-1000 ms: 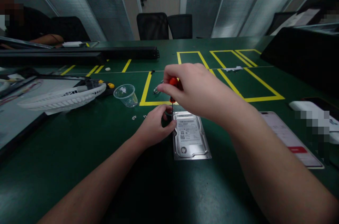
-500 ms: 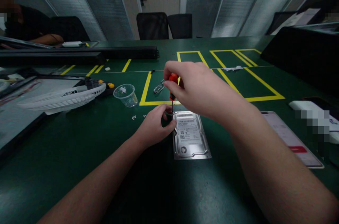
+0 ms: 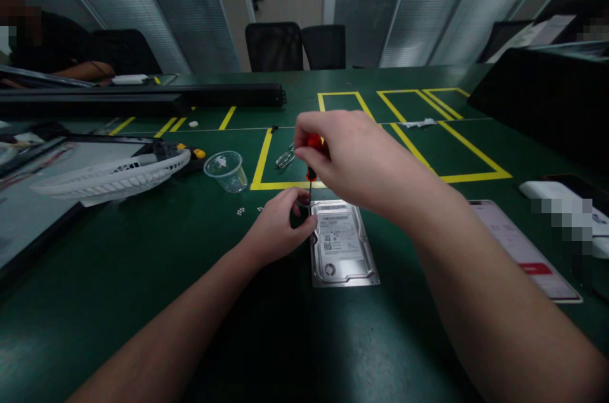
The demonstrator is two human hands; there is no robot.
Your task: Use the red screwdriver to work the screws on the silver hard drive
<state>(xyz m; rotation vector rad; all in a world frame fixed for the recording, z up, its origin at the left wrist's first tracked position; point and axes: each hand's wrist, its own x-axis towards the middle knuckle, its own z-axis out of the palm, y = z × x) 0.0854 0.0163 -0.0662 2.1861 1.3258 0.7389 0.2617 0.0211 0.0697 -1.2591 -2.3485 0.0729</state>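
A silver hard drive [image 3: 341, 251] lies flat on the green table with its printed label facing up. My right hand [image 3: 340, 146] is closed around the red handle of a screwdriver [image 3: 314, 141]. The screwdriver stands nearly upright, and its thin shaft comes down at the drive's far left corner. My left hand [image 3: 283, 222] grips the drive's left edge; its thumb rests on the rim and its curled fingers are by the screwdriver tip. Whether a screw sits under the tip is hidden. Several tiny screws [image 3: 240, 211] lie to the left of my left hand.
A clear plastic cup [image 3: 226, 171] stands left of the hands, beside a white curved frame [image 3: 114, 176]. Beyond the screwdriver lies a small clear item [image 3: 285, 157]. A phone [image 3: 528, 257] is under my right forearm's side. A person [image 3: 57, 47] sits at far left.
The screwdriver handle has turned and shifted very slightly in my right hand. My left hand and the hard drive have stayed in place.
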